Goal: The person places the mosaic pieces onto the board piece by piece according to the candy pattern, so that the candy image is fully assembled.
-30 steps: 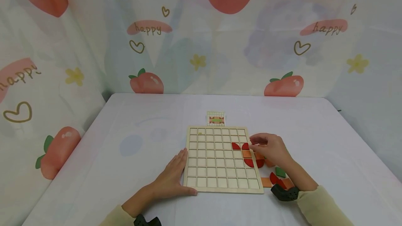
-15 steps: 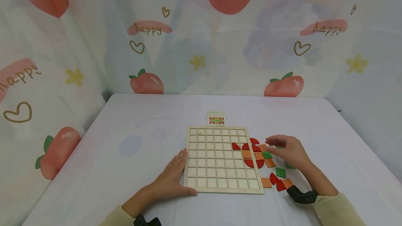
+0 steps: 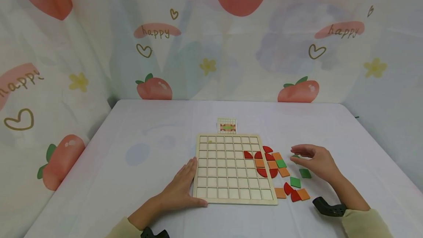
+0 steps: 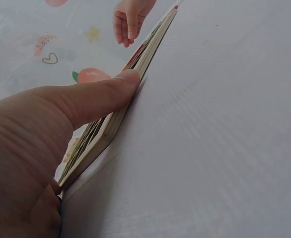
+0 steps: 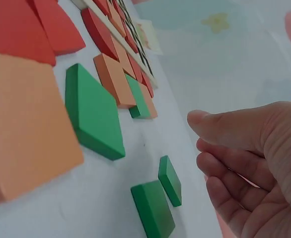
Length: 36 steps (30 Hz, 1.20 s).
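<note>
A wooden grid board (image 3: 231, 183) lies flat on the table. My left hand (image 3: 181, 186) rests against its left side with straight fingers, the thumb along the near edge; in the left wrist view the thumb (image 4: 101, 96) presses on the frame. Red quarter-round pieces (image 3: 262, 172) and an orange square (image 3: 259, 162) sit in cells at the board's right. My right hand (image 3: 315, 161), its fingers loosely bent and holding nothing, hovers above a partly hidden green square (image 3: 296, 155). In the right wrist view two green squares (image 5: 153, 208) lie beside that hand (image 5: 250, 168).
Loose orange squares (image 3: 284, 172), green squares (image 3: 295, 182) and red quarter-rounds (image 3: 288, 188) lie to the board's right. A small pattern card (image 3: 227, 125) is behind the board. Patterned cloth (image 3: 211, 39) hangs at the table's far side.
My right hand has moved right, away from the board's edge and over the loose pieces, leaving more of them visible. My left hand and the board stay in place.
</note>
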Tool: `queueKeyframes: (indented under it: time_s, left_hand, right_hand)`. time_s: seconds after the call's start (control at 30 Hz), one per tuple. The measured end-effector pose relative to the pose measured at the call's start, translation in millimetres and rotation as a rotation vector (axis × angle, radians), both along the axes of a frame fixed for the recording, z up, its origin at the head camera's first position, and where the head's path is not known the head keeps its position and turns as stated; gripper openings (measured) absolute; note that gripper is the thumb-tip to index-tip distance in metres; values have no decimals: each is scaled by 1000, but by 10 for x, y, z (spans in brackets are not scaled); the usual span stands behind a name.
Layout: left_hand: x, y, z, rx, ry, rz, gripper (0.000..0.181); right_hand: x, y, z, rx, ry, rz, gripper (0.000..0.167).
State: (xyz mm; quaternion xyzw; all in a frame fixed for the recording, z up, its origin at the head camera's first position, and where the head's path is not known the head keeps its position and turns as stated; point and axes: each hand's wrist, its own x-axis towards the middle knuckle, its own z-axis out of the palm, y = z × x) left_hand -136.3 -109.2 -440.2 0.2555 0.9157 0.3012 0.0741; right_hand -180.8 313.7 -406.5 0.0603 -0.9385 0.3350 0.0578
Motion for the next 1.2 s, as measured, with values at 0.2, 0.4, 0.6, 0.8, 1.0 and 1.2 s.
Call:
queueKeyframes:
  time_s: [0.2, 0.4, 0.6, 0.8, 1.0, 1.2]
  left_hand:
    - [5, -1, -4, -1, 7, -4, 126]
    - [5, 1, -15, -5, -2, -1, 126]
    - [5, 2, -1, -5, -9, 3, 126]
    - [3, 1, -2, -10, -12, 4, 126]
    - [1, -4, -9, -3, -2, -2, 126]
    - [-2, -4, -14, -8, 4, -2, 126]
  right_hand:
    - [12, 70, -72, 7, 32, -62, 47]
    - [52, 41, -52, -7, -5, -95, 49]
    - [17, 72, -141, 4, -33, -113, 53]
    - [-2, 88, -213, -4, -34, -122, 57]
    - [2, 88, -232, 21, -4, -137, 51]
    - [4, 99, -227, 25, -6, -136, 48]
